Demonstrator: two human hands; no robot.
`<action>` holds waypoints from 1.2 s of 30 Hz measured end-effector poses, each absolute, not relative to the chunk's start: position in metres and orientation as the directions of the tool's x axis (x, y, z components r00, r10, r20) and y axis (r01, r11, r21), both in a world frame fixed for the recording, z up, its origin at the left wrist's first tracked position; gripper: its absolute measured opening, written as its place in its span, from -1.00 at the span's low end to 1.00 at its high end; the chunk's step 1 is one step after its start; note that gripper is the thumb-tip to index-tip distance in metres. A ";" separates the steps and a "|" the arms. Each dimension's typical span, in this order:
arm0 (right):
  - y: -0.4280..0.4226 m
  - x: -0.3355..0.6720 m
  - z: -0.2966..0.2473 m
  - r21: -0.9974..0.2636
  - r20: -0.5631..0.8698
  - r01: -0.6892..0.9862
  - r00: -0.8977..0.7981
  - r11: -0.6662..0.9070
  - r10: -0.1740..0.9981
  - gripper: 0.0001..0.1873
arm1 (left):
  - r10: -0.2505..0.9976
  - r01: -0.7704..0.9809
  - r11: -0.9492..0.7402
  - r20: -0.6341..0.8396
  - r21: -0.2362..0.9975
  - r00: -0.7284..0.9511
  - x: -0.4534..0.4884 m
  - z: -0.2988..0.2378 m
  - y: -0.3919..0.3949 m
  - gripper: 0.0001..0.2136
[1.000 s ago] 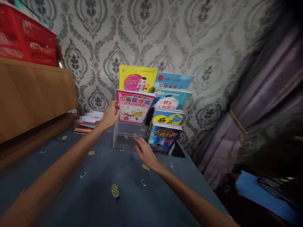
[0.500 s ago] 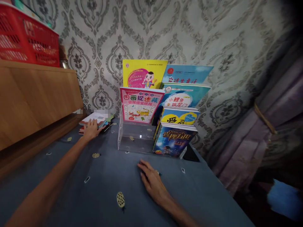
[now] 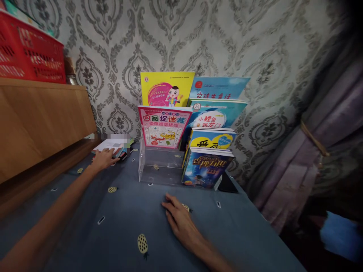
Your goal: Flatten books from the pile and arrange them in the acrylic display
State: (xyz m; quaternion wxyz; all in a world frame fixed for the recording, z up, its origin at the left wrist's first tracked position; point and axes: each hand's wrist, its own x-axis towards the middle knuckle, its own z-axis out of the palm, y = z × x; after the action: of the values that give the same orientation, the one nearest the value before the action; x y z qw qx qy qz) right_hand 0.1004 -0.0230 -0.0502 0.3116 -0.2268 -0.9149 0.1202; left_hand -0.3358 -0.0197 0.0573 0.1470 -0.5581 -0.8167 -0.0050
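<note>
My left hand point(image 3: 103, 158) reaches to the far left of the table and touches the near side of a small pile of books point(image 3: 109, 144). Its fingers are partly stretched over the pile, and I see no firm hold on any one book. My right hand point(image 3: 180, 221) lies on the table cloth with fingers extended and nothing in it. Beyond it stands a clear plastic book rack point(image 3: 160, 173). A pink picture book point(image 3: 164, 126) and a yellow book point(image 3: 167, 88) lean in its left column. In the right column are a dark blue book point(image 3: 208, 168), a yellow-and-blue book point(image 3: 212, 139) and two light blue ones behind.
A wooden cabinet point(image 3: 45, 124) borders the left side, with a red basket point(image 3: 31, 53) on top. A dark flat object point(image 3: 228, 184) lies by the rack's right end. Patterned wallpaper is behind, and a tied curtain point(image 3: 300, 170) hangs at right.
My left hand has drawn back slightly from the pile's top to its near side. The right hand stays on the cloth. The whole view has shifted a little.
</note>
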 end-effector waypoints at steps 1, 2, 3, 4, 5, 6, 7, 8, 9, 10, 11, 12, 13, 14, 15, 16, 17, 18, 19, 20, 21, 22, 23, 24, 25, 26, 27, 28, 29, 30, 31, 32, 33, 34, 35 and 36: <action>-0.023 0.100 -0.051 -0.362 0.508 0.342 -0.708 0.867 0.491 -0.64 | 0.911 0.914 0.371 0.253 -0.161 -0.325 -0.337 0.058 -0.022 -0.45; -0.023 0.099 -0.051 -0.363 0.500 0.344 -0.713 0.866 0.492 -0.64 | 0.910 0.913 0.372 0.260 -0.164 -0.324 -0.338 0.060 -0.023 -0.45; -0.023 0.099 -0.051 -0.364 0.492 0.346 -0.717 0.865 0.494 -0.64 | 0.907 0.912 0.376 0.266 -0.166 -0.326 -0.339 0.061 -0.023 -0.44; -0.023 0.099 -0.050 -0.365 0.485 0.347 -0.721 0.864 0.495 -0.64 | 0.905 0.910 0.379 0.270 -0.167 -0.328 -0.339 0.062 -0.021 -0.42; -0.023 0.100 -0.050 -0.367 0.479 0.349 -0.724 0.862 0.497 -0.64 | 0.905 0.908 0.383 0.266 -0.167 -0.333 -0.340 0.062 -0.018 -0.40; -0.023 0.100 -0.049 -0.368 0.475 0.350 -0.725 0.861 0.498 -0.64 | 0.905 0.907 0.388 0.254 -0.165 -0.341 -0.340 0.062 -0.015 -0.38; -0.023 0.100 -0.049 -0.369 0.472 0.353 -0.726 0.860 0.501 -0.64 | 0.906 0.905 0.393 0.235 -0.162 -0.351 -0.340 0.062 -0.011 -0.35; -0.024 0.101 -0.048 -0.371 0.471 0.354 -0.725 0.859 0.502 -0.64 | 0.907 0.903 0.400 0.209 -0.159 -0.365 -0.340 0.062 -0.007 -0.33; -0.024 0.101 -0.047 -0.372 0.471 0.355 -0.724 0.858 0.503 -0.64 | 0.908 0.900 0.407 0.181 -0.155 -0.379 -0.340 0.061 -0.004 -0.30; -0.024 0.101 -0.047 -0.373 0.473 0.354 -0.723 0.858 0.503 -0.64 | 0.907 0.898 0.414 0.158 -0.151 -0.392 -0.340 0.060 -0.002 -0.29; -0.024 0.101 -0.046 -0.374 0.475 0.352 -0.722 0.858 0.503 -0.65 | 0.906 0.896 0.419 0.142 -0.148 -0.400 -0.341 0.059 0.000 -0.27; -0.024 0.101 -0.045 -0.378 0.479 0.350 -0.719 0.857 0.504 -0.65 | 0.905 0.896 0.420 0.134 -0.146 -0.403 -0.341 0.058 0.000 -0.27; -0.025 0.101 -0.045 -0.383 0.481 0.348 -0.716 0.856 0.506 -0.65 | 0.907 0.897 0.417 0.133 -0.146 -0.399 -0.341 0.057 -0.002 -0.27; -0.025 0.101 -0.044 -0.388 0.484 0.344 -0.714 0.855 0.507 -0.65 | 0.911 0.901 0.408 0.136 -0.149 -0.390 -0.341 0.057 -0.004 -0.28; -0.025 0.101 -0.044 -0.394 0.485 0.344 -0.710 0.852 0.511 -0.65 | 0.916 0.906 0.395 0.142 -0.155 -0.375 -0.342 0.056 -0.007 -0.30; -0.025 0.102 -0.043 -0.398 0.485 0.345 -0.708 0.850 0.514 -0.65 | 0.923 0.911 0.378 0.149 -0.166 -0.356 -0.342 0.056 -0.011 -0.32; -0.025 0.102 -0.043 -0.399 0.485 0.346 -0.706 0.849 0.515 -0.65 | 0.929 0.915 0.360 0.157 -0.183 -0.335 -0.342 0.056 -0.015 -0.35; -0.026 0.102 -0.042 -0.398 0.485 0.346 -0.707 0.850 0.515 -0.65 | 0.935 0.918 0.343 0.165 -0.201 -0.313 -0.342 0.056 -0.020 -0.38; -0.026 0.102 -0.042 -0.395 0.484 0.345 -0.710 0.851 0.512 -0.64 | 0.940 0.919 0.328 0.174 -0.219 -0.294 -0.342 0.057 -0.023 -0.41; -0.025 0.102 -0.042 -0.394 0.480 0.344 -0.713 0.852 0.510 -0.64 | 0.943 0.919 0.318 0.182 -0.235 -0.279 -0.342 0.058 -0.027 -0.45; -0.025 0.102 -0.043 -0.394 0.475 0.343 -0.718 0.853 0.509 -0.64 | 0.944 0.918 0.312 0.189 -0.245 -0.270 -0.342 0.059 -0.030 -0.49; -0.025 0.102 -0.043 -0.394 0.469 0.345 -0.721 0.852 0.510 -0.64 | 0.944 0.917 0.310 0.192 -0.251 -0.267 -0.341 0.060 -0.032 -0.52; -0.024 0.102 -0.044 -0.397 0.463 0.350 -0.722 0.849 0.514 -0.64 | 0.944 0.916 0.311 0.193 -0.252 -0.267 -0.340 0.061 -0.033 -0.57; -0.024 0.101 -0.044 -0.400 0.455 0.356 -0.723 0.845 0.520 -0.64 | 0.943 0.915 0.314 0.193 -0.253 -0.270 -0.339 0.063 -0.034 -0.61; -0.024 0.101 -0.044 -0.401 0.451 0.359 -0.723 0.843 0.523 -0.64 | 0.943 0.914 0.316 0.191 -0.254 -0.273 -0.337 0.064 -0.034 -0.66; -0.024 0.100 -0.045 -0.402 0.448 0.362 -0.723 0.841 0.526 -0.64 | 0.943 0.913 0.318 0.188 -0.255 -0.275 -0.335 0.066 -0.035 -0.69; -0.024 0.100 -0.044 -0.403 0.446 0.362 -0.724 0.841 0.526 -0.64 | 0.943 0.913 0.319 0.185 -0.256 -0.277 -0.332 0.067 -0.035 -0.70; -0.024 0.100 -0.044 -0.402 0.445 0.361 -0.726 0.842 0.524 -0.64 | 0.943 0.912 0.319 0.183 -0.257 -0.278 -0.330 0.069 -0.036 -0.69; -0.024 0.100 -0.043 -0.400 0.446 0.359 -0.728 0.843 0.521 -0.64 | 0.944 0.912 0.318 0.181 -0.258 -0.278 -0.327 0.070 -0.037 -0.68; -0.024 0.100 -0.042 -0.397 0.446 0.358 -0.730 0.845 0.518 -0.64 | 0.945 0.913 0.315 0.178 -0.259 -0.276 -0.325 0.072 -0.039 -0.67; -0.025 0.100 -0.040 -0.392 0.448 0.356 -0.731 0.848 0.514 -0.64 | 0.946 0.914 0.312 0.176 -0.259 -0.273 -0.322 0.073 -0.041 -0.66; -0.025 0.100 -0.039 -0.389 0.451 0.354 -0.732 0.850 0.511 -0.64 | 0.948 0.916 0.307 0.173 -0.260 -0.269 -0.319 0.074 -0.044 -0.66; -0.026 0.100 -0.037 -0.385 0.454 0.354 -0.732 0.852 0.509 -0.64 | 0.950 0.917 0.301 0.168 -0.260 -0.264 -0.316 0.074 -0.047 -0.66; -0.027 0.099 -0.036 -0.384 0.454 0.355 -0.731 0.852 0.509 -0.64 | 0.952 0.919 0.295 0.161 -0.260 -0.260 -0.313 0.075 -0.051 -0.66; -0.027 0.099 -0.035 -0.383 0.453 0.356 -0.732 0.852 0.509 -0.64 | 0.954 0.921 0.290 0.153 -0.261 -0.257 -0.310 0.075 -0.055 -0.66; -0.028 0.099 -0.034 -0.383 0.451 0.357 -0.733 0.852 0.510 -0.64 | 0.956 0.922 0.286 0.145 -0.261 -0.255 -0.306 0.075 -0.059 -0.65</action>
State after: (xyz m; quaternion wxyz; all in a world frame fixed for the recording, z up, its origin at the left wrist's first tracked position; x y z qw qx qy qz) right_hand 0.0986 -0.0276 -0.0336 0.2800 -0.2352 -0.9206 0.1367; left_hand -0.3059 -0.0589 0.0754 0.1380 -0.5945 -0.7898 0.0615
